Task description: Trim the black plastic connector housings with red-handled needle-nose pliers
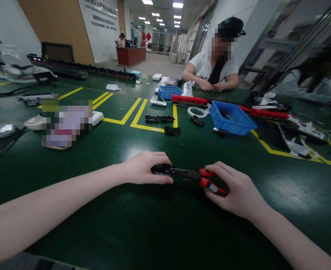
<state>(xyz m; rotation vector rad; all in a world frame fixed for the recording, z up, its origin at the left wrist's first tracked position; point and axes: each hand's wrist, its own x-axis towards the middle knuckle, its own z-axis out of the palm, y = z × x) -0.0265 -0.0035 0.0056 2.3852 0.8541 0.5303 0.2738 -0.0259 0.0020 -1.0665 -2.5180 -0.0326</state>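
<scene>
In the head view, my left hand (147, 167) grips a small black part (162, 169) between thumb and fingers, just above the green table. My right hand (235, 185) is wrapped round the red and black handles of long-nose pliers (208, 179). The dark jaws of the pliers point left and meet the right end of the black part; whether they clamp it is too small to tell. Beyond my hands lie similar black parts (159, 119), with another one (172, 130) nearer to me.
A blue bin (231, 122) holding black pieces stands right of centre, near a white ring (197, 112). Farther back are a smaller blue bin (169, 92) and a red strip (189, 99). A phone (66, 127) stands at left. A person (213, 71) sits across the green table (111, 225).
</scene>
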